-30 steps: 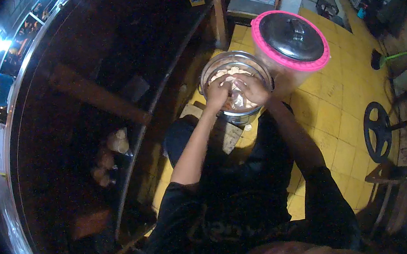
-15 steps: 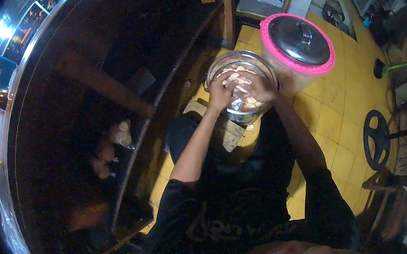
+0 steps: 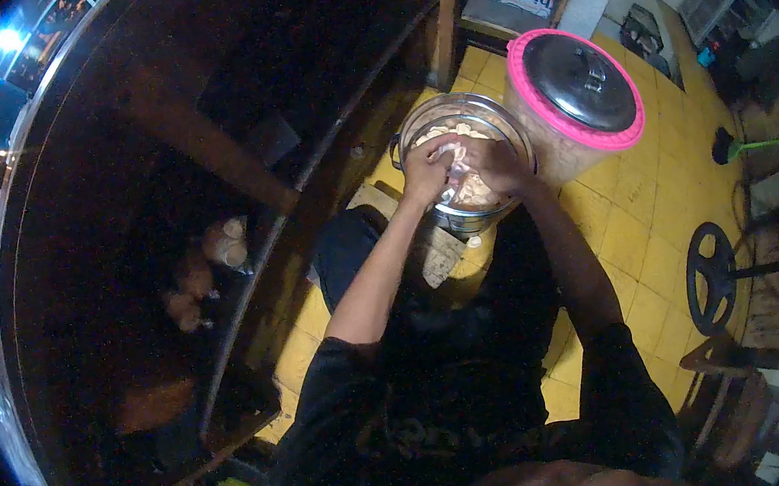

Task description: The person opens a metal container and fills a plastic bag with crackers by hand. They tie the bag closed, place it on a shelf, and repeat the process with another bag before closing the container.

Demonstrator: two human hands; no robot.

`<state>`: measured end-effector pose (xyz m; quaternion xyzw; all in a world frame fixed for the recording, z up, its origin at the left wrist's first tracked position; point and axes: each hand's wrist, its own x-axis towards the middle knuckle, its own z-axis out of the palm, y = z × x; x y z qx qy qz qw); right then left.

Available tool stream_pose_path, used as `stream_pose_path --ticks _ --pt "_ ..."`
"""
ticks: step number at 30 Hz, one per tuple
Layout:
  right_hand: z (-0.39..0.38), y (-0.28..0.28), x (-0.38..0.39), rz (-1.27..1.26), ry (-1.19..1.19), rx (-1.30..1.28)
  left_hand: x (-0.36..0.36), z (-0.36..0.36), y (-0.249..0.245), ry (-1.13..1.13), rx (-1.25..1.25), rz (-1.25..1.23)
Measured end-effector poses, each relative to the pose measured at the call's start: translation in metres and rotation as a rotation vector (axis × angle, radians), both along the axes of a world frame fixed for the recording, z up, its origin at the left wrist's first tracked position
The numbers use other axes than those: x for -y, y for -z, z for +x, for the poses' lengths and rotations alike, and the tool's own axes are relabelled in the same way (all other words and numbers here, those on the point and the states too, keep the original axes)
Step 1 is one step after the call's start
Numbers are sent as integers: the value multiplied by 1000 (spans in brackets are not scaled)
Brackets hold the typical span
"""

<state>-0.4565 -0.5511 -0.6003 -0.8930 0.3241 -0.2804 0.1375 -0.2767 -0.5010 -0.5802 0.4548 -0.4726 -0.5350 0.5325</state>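
A metal pot [image 3: 470, 226] holds many pale, flat, cracker-like pieces [image 3: 439, 130]. Over its middle, my left hand [image 3: 424, 175] and my right hand [image 3: 494, 167] face each other with curled fingers. Between them is a small whitish plastic bag [image 3: 458, 154], partly covered by the fingers, and both hands appear closed on it. Whether pieces are inside the bag is too small to tell. One loose pale piece [image 3: 474, 242] lies on the floor by the pot.
A large clear tub with a pink rim [image 3: 640, 129] and a dark shiny lid [image 3: 578, 81] stands right of the pot. Dark wooden shelving [image 3: 239, 164] runs along the left. A black wheel-like object [image 3: 711, 277] and a green-handled tool [image 3: 759, 144] are at right, above yellow tiles [image 3: 629, 218].
Both hands stay over the pot with small finger shifts around the bag. The silvery, printed-looking bit seen below the hands earlier is less visible now. The camera view has shifted slightly.
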Motion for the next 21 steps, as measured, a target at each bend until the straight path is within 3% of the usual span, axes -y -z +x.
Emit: stream_pose_path --ticks 1,2,4,8,11,13,14,16,17,19,20,21 --pt "-4 19 13 -396 -114 -17 0 2 -3 -4 -1 -1" --pt "2 6 5 -397 -116 -16 -2 3 -9 41 -31 45" --pt "20 -43 -23 264 165 90 -10 7 -25 118 -30 134" --pt "28 -47 -29 318 222 79 -10 16 -18 130 101 71" --pt "27 -14 -11 176 317 42 -2 23 -6 118 102 104" --pt "18 -5 0 366 87 180 1 27 2 25 131 -82" --pt "17 2 3 372 93 182 1 28 7 31 132 -77" --pt "28 -24 -5 144 106 65 6 31 17 -94 426 -312" --pt "27 -27 -1 142 111 63 7 33 19 -90 423 -314" --pt "24 -26 9 844 -106 362 4 39 11 -267 484 -382" --pt "19 -24 13 947 -147 399 1 43 8 -202 360 -264" --pt "13 -12 16 843 -111 271 -1 47 10 -195 362 -258"
